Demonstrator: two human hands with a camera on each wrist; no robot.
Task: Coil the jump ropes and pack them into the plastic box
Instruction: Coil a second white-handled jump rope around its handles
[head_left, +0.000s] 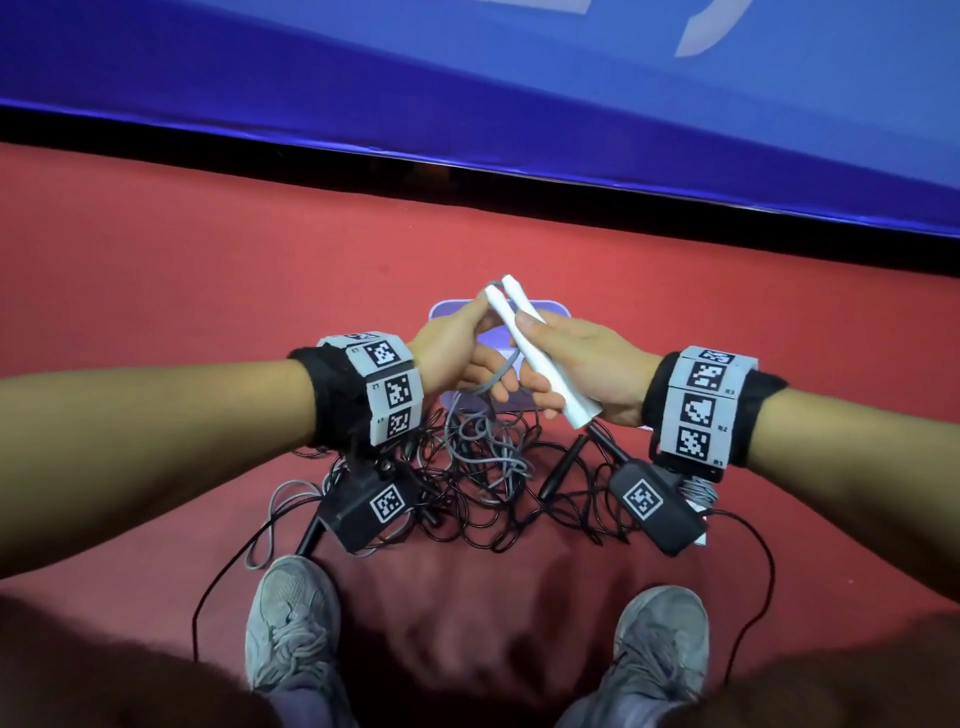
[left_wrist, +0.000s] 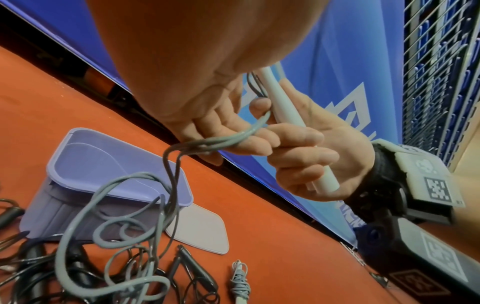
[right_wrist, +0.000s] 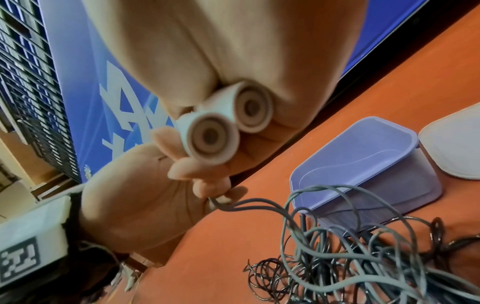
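Note:
My right hand grips the two white handles of a grey jump rope side by side, their tips pointing away from me. The handles' round butt ends face the right wrist camera. My left hand pinches a few strands of the grey rope just below the handles, and its fingertips touch the handle tips. The rest of the grey rope hangs down in loose loops onto the floor. Below and behind my hands the open purple plastic box stands empty on the red floor.
A tangle of thin black ropes with black handles lies between my feet and the box. The grey lid lies beside the box. One coiled grey rope lies nearby. A blue banner wall runs behind. My shoes stand close.

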